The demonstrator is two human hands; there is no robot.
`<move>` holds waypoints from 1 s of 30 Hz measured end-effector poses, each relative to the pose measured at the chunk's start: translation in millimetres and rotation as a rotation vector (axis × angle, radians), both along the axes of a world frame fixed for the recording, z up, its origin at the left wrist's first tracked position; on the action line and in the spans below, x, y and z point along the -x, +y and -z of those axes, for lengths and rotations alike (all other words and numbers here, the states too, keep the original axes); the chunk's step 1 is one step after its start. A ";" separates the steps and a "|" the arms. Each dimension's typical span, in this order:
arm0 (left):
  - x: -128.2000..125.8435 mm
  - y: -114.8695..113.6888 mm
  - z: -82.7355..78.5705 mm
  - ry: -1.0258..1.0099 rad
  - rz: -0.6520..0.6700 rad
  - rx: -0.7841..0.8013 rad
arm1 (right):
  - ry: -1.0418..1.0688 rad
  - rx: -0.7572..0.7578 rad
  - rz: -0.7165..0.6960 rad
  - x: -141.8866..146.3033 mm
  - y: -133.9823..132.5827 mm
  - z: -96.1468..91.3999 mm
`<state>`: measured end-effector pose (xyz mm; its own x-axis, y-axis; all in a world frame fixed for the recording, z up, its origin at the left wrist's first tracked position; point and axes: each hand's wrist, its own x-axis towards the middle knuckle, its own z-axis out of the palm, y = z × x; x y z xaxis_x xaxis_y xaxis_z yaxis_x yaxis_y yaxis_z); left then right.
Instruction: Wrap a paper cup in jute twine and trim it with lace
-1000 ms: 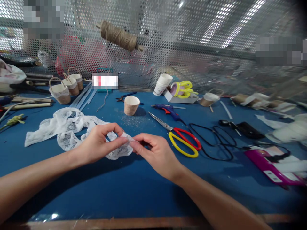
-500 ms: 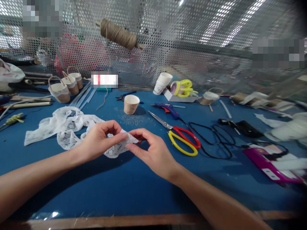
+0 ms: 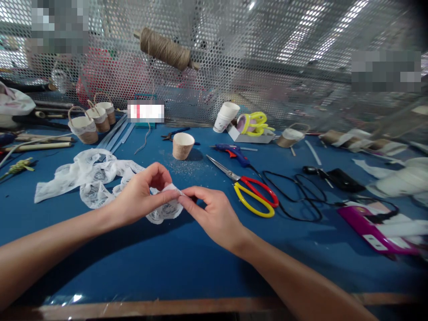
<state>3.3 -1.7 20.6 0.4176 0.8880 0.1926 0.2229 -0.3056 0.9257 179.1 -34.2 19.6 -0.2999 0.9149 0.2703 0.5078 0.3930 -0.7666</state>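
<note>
White lace ribbon [image 3: 95,178] lies in loose loops on the blue table, and its near end rises into both hands. My left hand [image 3: 147,187] pinches the lace between thumb and fingers. Close beside it, my right hand [image 3: 214,209] grips the lace's edge between thumb and index finger, the fingertips of both hands almost touching. Beyond the hands stands a small twine-wrapped cup [image 3: 183,147], upright with its white inside showing. To the right lie scissors [image 3: 252,194] with one red and one yellow handle, and a blue glue gun [image 3: 234,153].
Several small lace-trimmed baskets [image 3: 83,129] stand at the back left. Stacked paper cups [image 3: 225,117] lean by a white box [image 3: 252,136]. A black cord [image 3: 294,196] runs toward a purple power strip [image 3: 368,232]. Behind, a twine spool [image 3: 165,49] hangs on perforated metal mesh.
My right hand's thumb and index finger have closed together on the lace edge. The lace flap that stuck out between the hands has turned downward. The other things have stayed put.
</note>
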 end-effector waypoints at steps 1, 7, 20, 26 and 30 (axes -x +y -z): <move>0.8 1.3 0.5 -0.029 0.022 0.012 | 0.004 0.023 -0.005 0.0 0.0 -0.4; 3.5 6.3 2.0 0.037 0.143 0.028 | 0.047 0.137 -0.038 -2.4 1.0 -1.8; 0.8 1.7 -4.9 0.087 0.066 0.067 | 0.094 0.099 -0.016 -1.0 0.9 -3.3; -2.5 -1.2 -2.6 0.025 0.069 0.061 | 0.138 0.082 -0.003 -1.9 2.0 -0.7; -1.5 1.9 2.6 -0.007 0.128 0.190 | 0.181 0.081 0.034 -3.9 3.7 -0.6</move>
